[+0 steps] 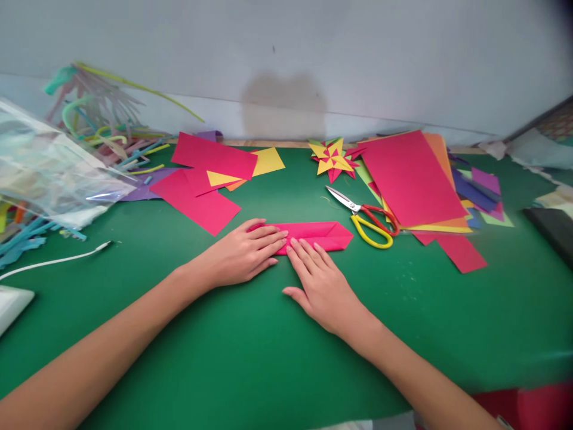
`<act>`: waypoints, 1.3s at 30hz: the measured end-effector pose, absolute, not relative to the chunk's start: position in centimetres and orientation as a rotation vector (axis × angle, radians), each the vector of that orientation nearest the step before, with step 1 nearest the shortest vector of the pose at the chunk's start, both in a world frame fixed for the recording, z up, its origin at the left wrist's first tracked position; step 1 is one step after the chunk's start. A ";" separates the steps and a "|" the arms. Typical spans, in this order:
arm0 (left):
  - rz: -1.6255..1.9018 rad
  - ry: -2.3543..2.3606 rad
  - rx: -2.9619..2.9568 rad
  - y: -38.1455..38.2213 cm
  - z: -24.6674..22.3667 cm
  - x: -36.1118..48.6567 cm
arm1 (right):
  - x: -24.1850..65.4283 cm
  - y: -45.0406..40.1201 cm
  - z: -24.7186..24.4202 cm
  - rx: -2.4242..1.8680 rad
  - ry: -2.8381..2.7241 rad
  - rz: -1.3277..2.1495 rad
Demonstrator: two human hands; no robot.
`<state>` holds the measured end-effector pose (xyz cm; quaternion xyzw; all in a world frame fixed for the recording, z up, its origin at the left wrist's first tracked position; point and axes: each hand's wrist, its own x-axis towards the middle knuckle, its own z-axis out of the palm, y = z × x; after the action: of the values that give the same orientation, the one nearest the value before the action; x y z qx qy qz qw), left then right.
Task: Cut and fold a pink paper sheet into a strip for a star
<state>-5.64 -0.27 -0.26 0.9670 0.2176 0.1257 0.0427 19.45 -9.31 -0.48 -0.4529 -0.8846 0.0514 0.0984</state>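
Note:
A folded strip of red paper (329,234) lies flat on the green table, its right end coming to a point. My left hand (244,252) rests over the strip's left end with fingers stretched out, hiding much of that end. Against the strip's near edge, around its middle, the fingertips of my right hand (320,280) lie flat, the thumb held apart. Both hands touch the paper without gripping it. Just right of the strip is a pair of scissors (362,216) with one red and one yellow handle, blades slightly apart.
Behind the scissors sits a red and yellow folded paper star (332,160). A stack of coloured sheets (414,185) lies right of it. Red paper pieces (201,197) lie back left. Plastic bags (54,167), bent coloured strips (143,156) and a white cable (58,260) occupy the left.

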 end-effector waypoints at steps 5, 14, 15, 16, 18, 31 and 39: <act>0.410 0.670 2.922 -0.2 -0.2 -5.7 | 19.5 -9.4 -0.4 -1.330 -2.612 0.155; 0.367 0.665 2.965 -0.1 -0.1 -5.7 | 20.3 -9.1 -0.3 -1.425 -2.605 0.108; 0.362 0.666 2.969 -0.1 -0.1 -5.7 | 20.4 -9.0 -0.3 -1.431 -2.608 0.110; 0.362 0.668 2.971 -0.1 -0.1 -5.8 | 20.4 -9.0 -0.3 -1.437 -2.615 0.114; 0.362 0.670 2.967 -0.1 -0.1 -5.7 | 20.4 -9.0 -0.2 -1.448 -2.624 0.123; 0.310 0.727 2.952 -0.6 0.1 -8.1 | 20.3 -9.2 -0.2 -1.472 -2.628 0.105; 0.311 0.777 3.006 -1.0 0.3 -9.3 | 20.2 -9.2 0.1 -1.489 -2.665 0.060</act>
<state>-9.29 -0.97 0.26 0.9633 0.2491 0.0996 0.0105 20.23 -9.18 0.10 -0.4874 -0.8719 0.0195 0.0442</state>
